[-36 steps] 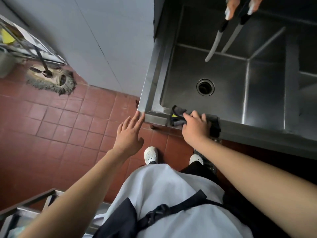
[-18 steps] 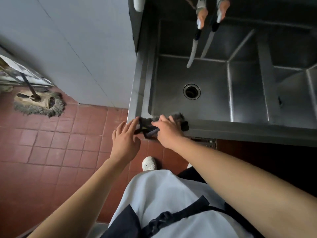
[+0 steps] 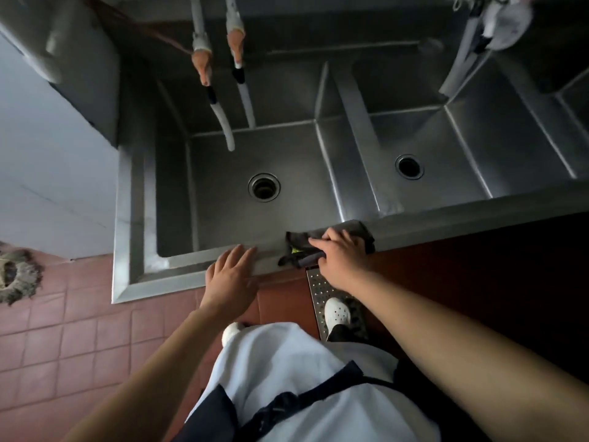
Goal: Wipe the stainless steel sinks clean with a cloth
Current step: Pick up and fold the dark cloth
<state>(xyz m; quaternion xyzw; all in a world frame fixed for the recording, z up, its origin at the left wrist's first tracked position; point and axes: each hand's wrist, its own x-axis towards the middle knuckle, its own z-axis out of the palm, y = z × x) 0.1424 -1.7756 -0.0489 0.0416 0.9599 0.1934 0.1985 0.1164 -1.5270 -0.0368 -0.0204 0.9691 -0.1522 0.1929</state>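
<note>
Below, the right hand presses a dark grey cloth onto the near rim of the steel sinks, fingers curled over the cloth and bunching part of it under the palm; a small yellow-green tag shows in the folds at its left end. Part of the cloth drapes over the rim's outer edge, and its far edge lies at the lip of the left basin, near the divider between the two basins. The left hand rests flat on the same rim just left of the cloth, fingers straight and slightly spread, holding nothing. Rim runs bare between that hand and the near left corner, and bare again to the right of the cloth. Both basins look dull and streaked, each with a round drain in its floor; the right basin has open floor all round its drain. Two white hoses hang into the far side of the left basin. On the red tile floor, a mop head lies far left, and a perforated floor grate sits under one white shoe.
</note>
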